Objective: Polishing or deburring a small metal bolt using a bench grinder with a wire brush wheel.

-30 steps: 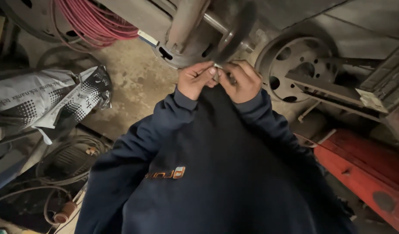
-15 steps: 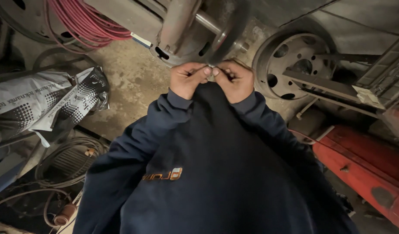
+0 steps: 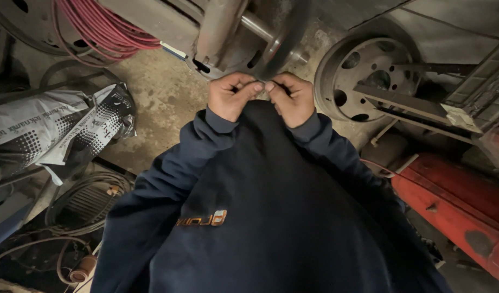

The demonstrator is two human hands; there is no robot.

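A: What are the 2 hands doing?

B: The left hand (image 3: 231,97) and the right hand (image 3: 290,99) are raised together in front of the chest, thumbs and fingers (image 3: 256,87) meeting tip to tip. They look pinched together on something tiny between them, but it is too small and dim to make out, so I cannot tell what they are clamped on.

A: Where exactly is that?

B: Right at the top edge of the dark blue sweatshirt (image 3: 271,217), just below a rusty metal axle and hub (image 3: 244,32).

A: And around them?

B: A grey steel wheel rim (image 3: 363,76) leans to the right of the hands, with a metal bar across it. A coil of pink hose (image 3: 103,27) hangs at upper left. A grey and black printed sack (image 3: 54,130) lies on the concrete floor (image 3: 162,92) to the left, with grey cable (image 3: 81,203) looped below it. A red metal piece (image 3: 455,206) sits at lower right.
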